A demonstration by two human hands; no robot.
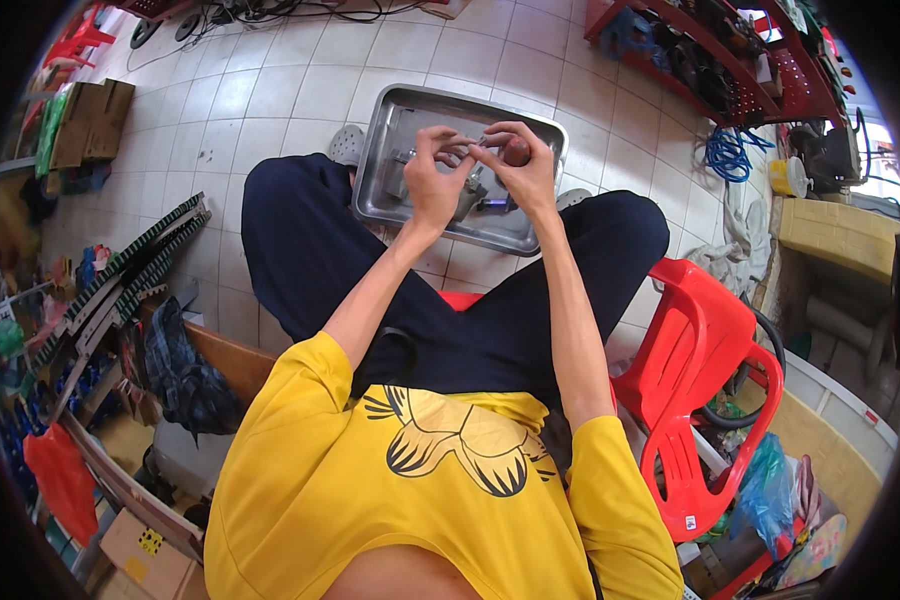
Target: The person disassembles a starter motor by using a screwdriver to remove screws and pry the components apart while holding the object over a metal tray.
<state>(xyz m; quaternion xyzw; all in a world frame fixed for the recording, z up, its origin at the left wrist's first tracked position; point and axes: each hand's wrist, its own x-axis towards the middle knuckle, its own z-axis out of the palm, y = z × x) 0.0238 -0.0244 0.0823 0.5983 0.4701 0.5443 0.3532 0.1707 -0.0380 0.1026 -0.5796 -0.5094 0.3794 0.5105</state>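
Metal parts (395, 178) in steel tray (420, 105). Left hand (434, 187), right hand (528, 176) above: fingers (510, 129) pinching small piece (481, 141).

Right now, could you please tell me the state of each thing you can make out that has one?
Left hand: curled, pinching a small part
Right hand: curled, pinching the same small part
Metal tray: open, upright, with parts inside
Reddish round object: by the right hand; gripped or not, unclear
Blue coil: loosely looped
Pale cloth: crumpled
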